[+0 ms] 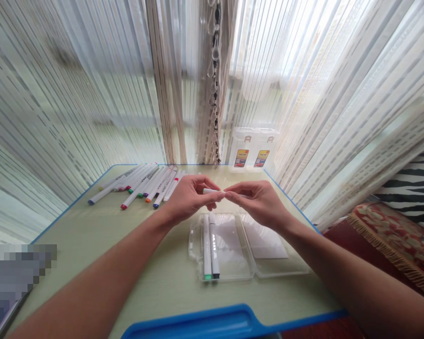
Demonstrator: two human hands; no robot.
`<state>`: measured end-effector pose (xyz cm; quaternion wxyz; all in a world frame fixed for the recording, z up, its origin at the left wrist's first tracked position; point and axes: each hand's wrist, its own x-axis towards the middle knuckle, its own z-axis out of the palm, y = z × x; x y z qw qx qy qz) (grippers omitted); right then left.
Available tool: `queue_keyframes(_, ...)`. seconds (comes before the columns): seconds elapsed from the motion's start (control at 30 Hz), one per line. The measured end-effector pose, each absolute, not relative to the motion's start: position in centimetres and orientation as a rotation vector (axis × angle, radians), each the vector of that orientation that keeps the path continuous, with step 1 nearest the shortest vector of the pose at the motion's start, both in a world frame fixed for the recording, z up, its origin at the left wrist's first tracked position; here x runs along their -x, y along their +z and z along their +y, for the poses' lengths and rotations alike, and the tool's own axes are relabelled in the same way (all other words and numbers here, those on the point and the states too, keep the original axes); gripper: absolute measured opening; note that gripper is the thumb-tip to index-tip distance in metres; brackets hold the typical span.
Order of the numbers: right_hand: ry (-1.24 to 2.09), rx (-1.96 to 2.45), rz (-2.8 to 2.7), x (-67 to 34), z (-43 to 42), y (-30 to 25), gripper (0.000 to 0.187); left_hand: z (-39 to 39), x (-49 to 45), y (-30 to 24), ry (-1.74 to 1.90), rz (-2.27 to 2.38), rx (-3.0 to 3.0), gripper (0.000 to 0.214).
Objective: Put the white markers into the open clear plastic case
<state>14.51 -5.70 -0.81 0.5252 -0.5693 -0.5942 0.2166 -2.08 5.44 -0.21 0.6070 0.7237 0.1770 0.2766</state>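
Note:
A white marker is held level above the table between my two hands. My left hand is closed around one end, thumb along its side. The fingers of my right hand pinch the other end, covering most of it, so its cap colour is hidden. Below my hands lies a clear plastic case, opened flat. In its left half rest a green-tipped marker and a black-tipped marker, side by side.
Several loose markers lie in a pile at the table's back left. Two clear cases with labels stand upright at the back right. A blue tray edge runs along the front. Striped string curtains hang behind.

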Motion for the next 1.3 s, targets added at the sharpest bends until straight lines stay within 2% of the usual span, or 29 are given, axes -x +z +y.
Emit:
queue_keyframes(0.73,0.709,1.437,-1.229,-14.3,-5.7,0.0,0.032,5.3,2.2,0.0,0.584,0.413,-1.659,0.014)
queue_keyframes(1.3,0.753,1.307,-1.166,-14.7,-5.4,-0.4,0.034,5.8,2.1,-0.6,0.681,0.401,-1.635,0.024)
